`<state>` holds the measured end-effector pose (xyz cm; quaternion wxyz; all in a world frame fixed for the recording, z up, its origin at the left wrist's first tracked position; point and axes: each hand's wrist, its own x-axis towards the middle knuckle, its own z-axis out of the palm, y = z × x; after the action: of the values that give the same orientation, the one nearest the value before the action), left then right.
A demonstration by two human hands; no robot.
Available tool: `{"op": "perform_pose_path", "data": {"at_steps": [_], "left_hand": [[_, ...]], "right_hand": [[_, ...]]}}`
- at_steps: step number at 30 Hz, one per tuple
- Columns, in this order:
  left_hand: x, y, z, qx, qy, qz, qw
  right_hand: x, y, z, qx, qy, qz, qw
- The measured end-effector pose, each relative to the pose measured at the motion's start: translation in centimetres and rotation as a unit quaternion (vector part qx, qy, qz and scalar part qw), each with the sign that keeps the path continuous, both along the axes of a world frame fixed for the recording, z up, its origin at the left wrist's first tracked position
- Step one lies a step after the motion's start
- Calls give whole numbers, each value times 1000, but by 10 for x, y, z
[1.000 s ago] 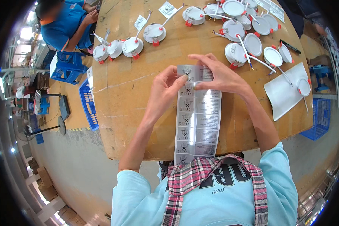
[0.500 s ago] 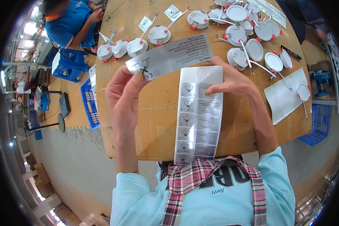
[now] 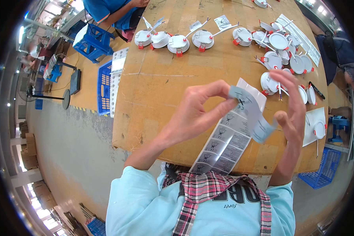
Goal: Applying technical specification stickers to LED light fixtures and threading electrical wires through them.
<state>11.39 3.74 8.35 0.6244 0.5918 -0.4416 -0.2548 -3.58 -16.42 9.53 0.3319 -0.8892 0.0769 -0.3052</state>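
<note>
My left hand [image 3: 200, 108] pinches one end of a silver printed sticker label [image 3: 254, 112] between thumb and forefinger. The label hangs in a curl, its lower end smeared by motion close to the thumb of my right hand [image 3: 292, 104]. That hand is raised with fingers and thumb apart, holding nothing that I can see. Below both hands lies a strip of silver labels [image 3: 223, 146], slanting over the table's near edge toward my apron. Its bare top end shows pale behind the loose label.
Round white downlights [image 3: 202, 39] with cables stand in a row along the far side, some tagged with labels. More downlights [image 3: 278, 41] are heaped at the right, near a black marker pen [image 3: 317, 90] and a white sheet [image 3: 310, 118]. A person [image 3: 110, 13] sits far left.
My left hand has carried the label rightward and down, and the label now curls. My right hand has come off the label strip and opened. The strip now slants, and the view has shifted.
</note>
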Motion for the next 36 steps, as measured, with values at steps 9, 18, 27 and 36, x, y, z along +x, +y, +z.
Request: {"op": "perform_pose_path", "data": {"at_steps": [9,18,27,36], "left_hand": [[-21,-18,-5,62,-187,102,975],[-25,-22,-11,49,-180,108,977],[112,2,-69,138,-188,342,910],[186,-44,-133,119,-269,317,901]], "right_hand": [[-10,12,2,154,49,47,986],[-14,22,-10,201,107,-67,971],[-12,2,-43,203,96,-139,964],[3,-3,-66,211,97,-105,967]]}}
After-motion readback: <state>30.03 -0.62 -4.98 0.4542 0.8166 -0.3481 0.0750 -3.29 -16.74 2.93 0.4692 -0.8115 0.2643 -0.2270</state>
